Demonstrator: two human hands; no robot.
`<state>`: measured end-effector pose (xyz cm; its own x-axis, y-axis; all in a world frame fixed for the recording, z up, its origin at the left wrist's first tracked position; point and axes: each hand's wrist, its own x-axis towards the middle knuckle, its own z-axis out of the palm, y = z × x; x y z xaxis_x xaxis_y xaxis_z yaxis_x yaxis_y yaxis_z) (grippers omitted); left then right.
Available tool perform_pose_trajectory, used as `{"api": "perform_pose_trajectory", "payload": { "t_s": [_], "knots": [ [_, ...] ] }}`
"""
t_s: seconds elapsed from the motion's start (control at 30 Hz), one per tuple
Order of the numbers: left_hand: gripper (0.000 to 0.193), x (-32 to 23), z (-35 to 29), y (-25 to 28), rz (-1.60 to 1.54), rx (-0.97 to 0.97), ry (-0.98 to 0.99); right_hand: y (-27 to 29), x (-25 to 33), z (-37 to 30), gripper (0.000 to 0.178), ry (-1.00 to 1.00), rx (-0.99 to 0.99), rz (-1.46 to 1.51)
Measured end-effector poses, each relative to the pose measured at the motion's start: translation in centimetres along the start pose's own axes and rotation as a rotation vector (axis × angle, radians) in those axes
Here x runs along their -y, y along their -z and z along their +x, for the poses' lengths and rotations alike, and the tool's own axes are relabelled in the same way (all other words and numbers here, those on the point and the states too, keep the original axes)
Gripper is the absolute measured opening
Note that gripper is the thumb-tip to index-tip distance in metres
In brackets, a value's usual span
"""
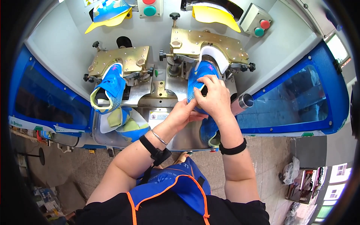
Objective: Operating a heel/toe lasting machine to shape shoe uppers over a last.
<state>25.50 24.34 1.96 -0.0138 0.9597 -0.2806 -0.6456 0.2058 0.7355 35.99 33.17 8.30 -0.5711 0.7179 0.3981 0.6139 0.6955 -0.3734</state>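
Observation:
A blue shoe (193,77) with a pink mark on its toe sits toe-first in the right-hand clamp (204,40) of a machine. My right hand (214,95) reaches over its opening, fingers bent and gripping the collar. At the heel end my left hand (184,113) holds the shoe with thumb and fingers; part of the heel is hidden behind both hands. A second blue shoe (111,84) with a pale green lining rests in the left-hand clamp (116,60), untouched.
Blue and pale green shoe uppers (129,125) lie on the metal ledge at left. Another blue shoe (209,132) is below my right hand, beside a pinkish metal flask (243,103). Button boxes (258,20) and yellow flaps (215,15) are above. Blue-framed window panels (281,99) flank the machine.

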Motion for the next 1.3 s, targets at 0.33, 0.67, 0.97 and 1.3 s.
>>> {"api": "perform_pose_trajectory", "payload": {
  "t_s": [0.33, 0.67, 0.97, 1.3],
  "knots": [
    [0.049, 0.3, -0.1, -0.1, 0.009, -0.008, 0.004, -0.1, -0.2, 0.0, 0.029, 0.037, -0.041, 0.002],
    [0.046, 2.6, -0.1, 0.0, 0.008, -0.114, -0.006, -0.9, -1.8, -0.2, 0.026, 0.089, -0.041, 0.009],
    [0.044, 5.0, 1.3, 1.3, 0.038, -0.130, -0.054, -2.4, -2.8, -1.1, 0.024, 0.125, -0.119, 0.062],
    [0.049, 5.6, -2.2, 2.9, 0.129, -0.184, 0.067, -2.8, -2.0, -2.9, 0.028, 0.109, -0.112, -0.065]
  ]
}}
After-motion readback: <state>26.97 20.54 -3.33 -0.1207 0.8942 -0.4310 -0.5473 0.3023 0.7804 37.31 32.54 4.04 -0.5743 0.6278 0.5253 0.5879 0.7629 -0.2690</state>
